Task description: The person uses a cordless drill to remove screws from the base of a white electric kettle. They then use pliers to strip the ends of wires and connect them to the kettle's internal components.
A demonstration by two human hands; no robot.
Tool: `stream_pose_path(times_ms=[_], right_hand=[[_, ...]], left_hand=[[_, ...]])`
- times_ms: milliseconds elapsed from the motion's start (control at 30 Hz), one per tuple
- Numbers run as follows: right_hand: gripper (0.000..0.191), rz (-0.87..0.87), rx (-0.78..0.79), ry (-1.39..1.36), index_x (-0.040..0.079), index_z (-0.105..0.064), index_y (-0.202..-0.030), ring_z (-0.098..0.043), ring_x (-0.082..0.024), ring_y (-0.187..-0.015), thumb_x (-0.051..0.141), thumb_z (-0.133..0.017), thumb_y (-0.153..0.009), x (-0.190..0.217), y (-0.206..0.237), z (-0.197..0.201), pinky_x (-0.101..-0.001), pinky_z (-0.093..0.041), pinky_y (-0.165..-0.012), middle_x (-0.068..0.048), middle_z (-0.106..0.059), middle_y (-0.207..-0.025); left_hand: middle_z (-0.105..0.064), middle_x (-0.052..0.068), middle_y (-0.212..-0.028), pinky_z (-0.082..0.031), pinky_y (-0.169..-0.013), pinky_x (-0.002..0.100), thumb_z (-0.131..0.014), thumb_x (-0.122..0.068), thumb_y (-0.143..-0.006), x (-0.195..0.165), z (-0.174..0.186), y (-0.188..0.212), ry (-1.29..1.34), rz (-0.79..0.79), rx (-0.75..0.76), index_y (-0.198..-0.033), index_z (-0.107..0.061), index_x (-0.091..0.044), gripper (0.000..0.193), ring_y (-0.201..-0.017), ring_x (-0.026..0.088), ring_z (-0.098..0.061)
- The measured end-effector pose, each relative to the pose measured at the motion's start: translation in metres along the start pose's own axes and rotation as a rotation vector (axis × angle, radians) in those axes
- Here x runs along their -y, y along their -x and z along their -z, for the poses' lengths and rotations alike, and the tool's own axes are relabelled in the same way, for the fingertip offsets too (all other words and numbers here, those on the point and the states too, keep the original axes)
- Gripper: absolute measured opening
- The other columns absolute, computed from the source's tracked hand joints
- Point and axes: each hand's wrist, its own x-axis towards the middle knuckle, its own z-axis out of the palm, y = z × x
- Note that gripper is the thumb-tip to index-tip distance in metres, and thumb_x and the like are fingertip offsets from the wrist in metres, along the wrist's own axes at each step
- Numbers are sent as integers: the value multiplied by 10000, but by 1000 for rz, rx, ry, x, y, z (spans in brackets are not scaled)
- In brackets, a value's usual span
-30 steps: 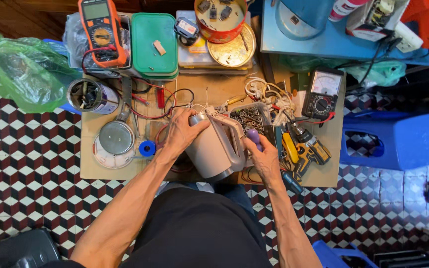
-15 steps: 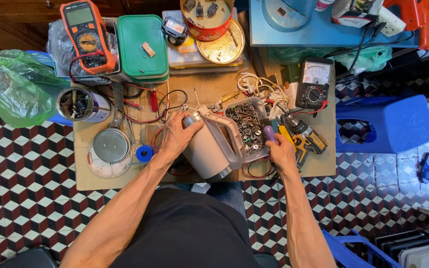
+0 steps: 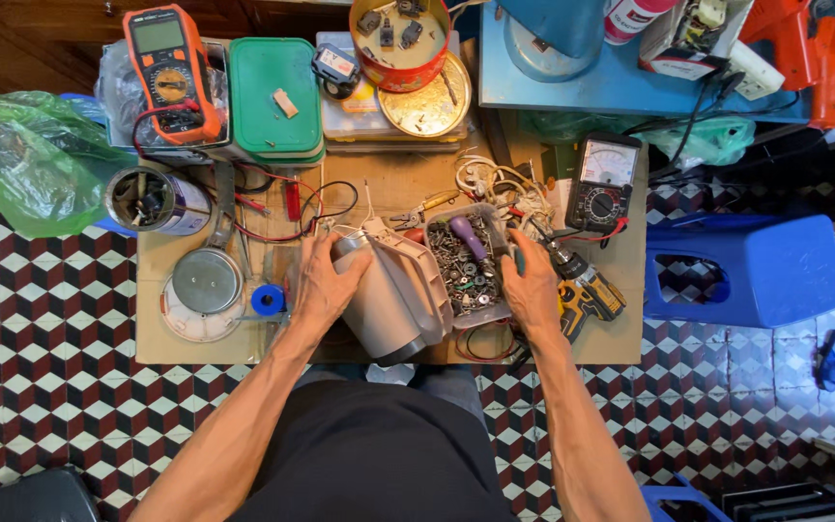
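My left hand (image 3: 324, 287) grips the upper side of a grey kettle-like appliance body (image 3: 387, 307), which lies tilted on the cardboard-covered table (image 3: 244, 343), its beige handle side (image 3: 416, 275) facing right. My right hand (image 3: 533, 287) is at the right edge of a clear tray of screws (image 3: 468, 280). Its fingertips are on a dark green handle (image 3: 519, 259); I cannot tell whether they grip it. A purple-handled screwdriver (image 3: 469, 238) lies in the tray, apart from both hands.
A yellow-black drill (image 3: 589, 293) lies right of my right hand, with an analogue meter (image 3: 603, 184) behind it. At left are a round metal plate (image 3: 206, 281), blue tape roll (image 3: 267, 301), tin can (image 3: 152, 200), orange multimeter (image 3: 170, 72) and green box (image 3: 274, 97). A blue stool (image 3: 746, 271) stands at right.
My right hand has moved right, away from the appliance, to the tray's edge. The purple screwdriver it held now lies in the tray. My left hand stays on the appliance.
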Motion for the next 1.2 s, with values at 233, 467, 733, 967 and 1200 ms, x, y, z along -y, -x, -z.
stream_pose_path(times_ms=[233, 467, 733, 967, 1200], right_hand=[[600, -834, -412, -266, -41, -551, -1339, -631, -282, -1066, 272, -773, -878, -116, 38, 75, -386, -505, -923, -194, -678, -1149], [677, -1067, -104, -214, -149, -631, -1231, -701, -301, -992, 241, -882, -739, -177, -1, 81, -395, -560, -823, -250, -707, -1195], [389, -1246, -79, -813, -50, -654, -1090, -756, -282, -797, 56, -778, -737, -163, 10, 77, -428, -653, -684, -165, -744, -975], [298, -1155, -64, -755, -36, -654, -1022, -723, -238, -722, 23, -814, -778, -180, 40, 79, -378, -617, -624, -142, -720, -942], [268, -1037, -38, -716, -54, -634, -1000, -706, -220, -687, 40, -793, -806, -198, 76, 97, -349, -603, -609, -122, -705, -871]], left_hand=[[-390, 296, -1375, -421, -1037, 509, -981, -437, -611, -40, -69, 10, -43, 108, -159, -1407, -341, 79, 1144, -1283, 460, -422], [-436, 259, -1373, -438, -1041, 489, -958, -425, -565, -70, -93, 2, -48, 276, -191, -1444, -330, 36, 1175, -1293, 406, -445], [-516, 234, -1366, -484, -1028, 431, -970, -448, -563, -78, -70, 9, 25, 243, -167, -1466, -309, 27, 1216, -1252, 352, -551], [-547, 247, -1335, -498, -1010, 422, -973, -491, -594, -80, -70, 28, -2, 237, -195, -1472, -289, 23, 1225, -1219, 356, -586], [-549, 206, -1319, -497, -1000, 423, -938, -526, -535, -78, -73, 30, 30, 296, -232, -1444, -323, -10, 1212, -1209, 343, -581]])
